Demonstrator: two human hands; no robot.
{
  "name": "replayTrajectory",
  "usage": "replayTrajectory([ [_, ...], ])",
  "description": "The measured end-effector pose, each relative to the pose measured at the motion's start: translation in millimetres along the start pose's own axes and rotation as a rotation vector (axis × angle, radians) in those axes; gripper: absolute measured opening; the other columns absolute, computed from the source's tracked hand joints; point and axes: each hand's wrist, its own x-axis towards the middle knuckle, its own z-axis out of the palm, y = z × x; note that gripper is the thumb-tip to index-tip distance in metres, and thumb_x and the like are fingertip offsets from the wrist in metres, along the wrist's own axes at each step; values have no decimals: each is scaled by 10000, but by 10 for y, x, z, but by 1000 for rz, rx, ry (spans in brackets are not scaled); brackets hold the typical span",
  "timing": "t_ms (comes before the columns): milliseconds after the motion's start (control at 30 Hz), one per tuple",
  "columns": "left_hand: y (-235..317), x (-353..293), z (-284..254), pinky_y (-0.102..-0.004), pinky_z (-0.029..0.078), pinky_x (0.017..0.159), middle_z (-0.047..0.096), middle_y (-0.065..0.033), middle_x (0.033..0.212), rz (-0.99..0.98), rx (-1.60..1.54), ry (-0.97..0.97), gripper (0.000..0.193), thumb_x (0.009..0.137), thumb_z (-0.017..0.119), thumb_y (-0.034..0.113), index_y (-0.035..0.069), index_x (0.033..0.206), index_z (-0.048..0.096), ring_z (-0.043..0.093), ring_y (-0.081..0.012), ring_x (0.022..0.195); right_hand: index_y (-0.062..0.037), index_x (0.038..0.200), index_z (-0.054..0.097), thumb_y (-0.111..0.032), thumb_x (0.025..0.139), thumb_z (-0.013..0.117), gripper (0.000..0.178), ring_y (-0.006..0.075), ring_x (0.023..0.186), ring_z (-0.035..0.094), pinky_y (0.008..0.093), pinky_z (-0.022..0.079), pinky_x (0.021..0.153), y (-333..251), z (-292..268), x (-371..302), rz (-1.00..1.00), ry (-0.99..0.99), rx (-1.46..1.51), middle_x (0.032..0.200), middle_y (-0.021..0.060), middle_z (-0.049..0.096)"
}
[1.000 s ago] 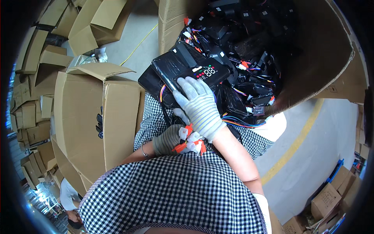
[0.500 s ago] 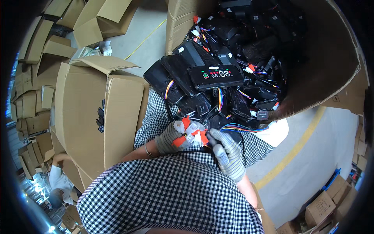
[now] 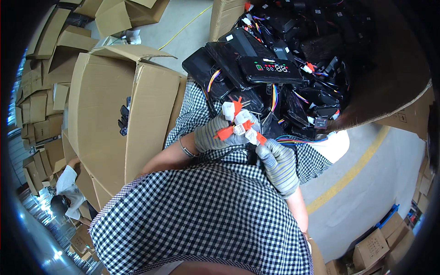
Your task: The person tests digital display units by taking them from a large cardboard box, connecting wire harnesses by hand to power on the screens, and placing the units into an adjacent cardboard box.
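Both of my hands wear grey striped knit gloves. My left hand (image 3: 214, 135) is closed around several white plug connectors (image 3: 239, 129) with orange-red tabs, which stick out above the fingers. From the right, my right hand (image 3: 280, 167) pinches the orange-red tab (image 3: 261, 138) of the connector nearest to it; its fingertips partly hide the grip. Just beyond the hands lies a pile of black display panels with coloured wires. One panel (image 3: 270, 77) on top faces up with lit-looking red, white and green marks. A bundle of blue and red wires (image 3: 298, 140) runs to the right.
The pile spills from a large carton (image 3: 398, 107) ahead. At my left stands an open carton (image 3: 103, 114) with small black parts inside. Checkered cloth (image 3: 197, 211) covers my lap. More cartons (image 3: 371, 250) stand at right. Another person (image 3: 68, 192) is at far left.
My hands have risen slightly away from my lap. The right fingertips have moved onto the nearest connector's tab, and the connectors are now spread more apart. The view has shifted a little.
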Motion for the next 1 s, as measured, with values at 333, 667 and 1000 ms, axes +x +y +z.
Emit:
replayTrajectory([
  [333, 244, -92, 292, -321, 450, 818, 516, -18, 883, 98, 640, 86, 128, 853, 589, 55, 108, 914, 490, 527, -194, 925, -31, 965, 682, -190, 851, 613, 208, 222, 598, 613, 303, 461, 555, -229, -333, -50, -294, 331, -409, 722, 118, 641],
  [667, 323, 7, 38, -323, 529, 564, 620, -86, 887, 745, 1660, -263, 446, 819, 611, 112, 199, 1241, 495, 643, -246, 708, -208, 1178, 591, -209, 776, 606, 403, 191, 576, 552, 352, 398, 471, -474, -418, 247, -458, 0, -1279, 649, 19, 515],
  [1000, 529, 34, 87, -334, 524, 674, 643, -97, 951, -317, 844, -63, 417, 791, 649, 172, 171, 1198, 560, 645, -234, 784, -109, 1042, 603, -223, 797, 547, 276, 164, 571, 547, 336, 389, 465, -394, -418, 343, -645, -59, -1289, 664, 7, 508],
])
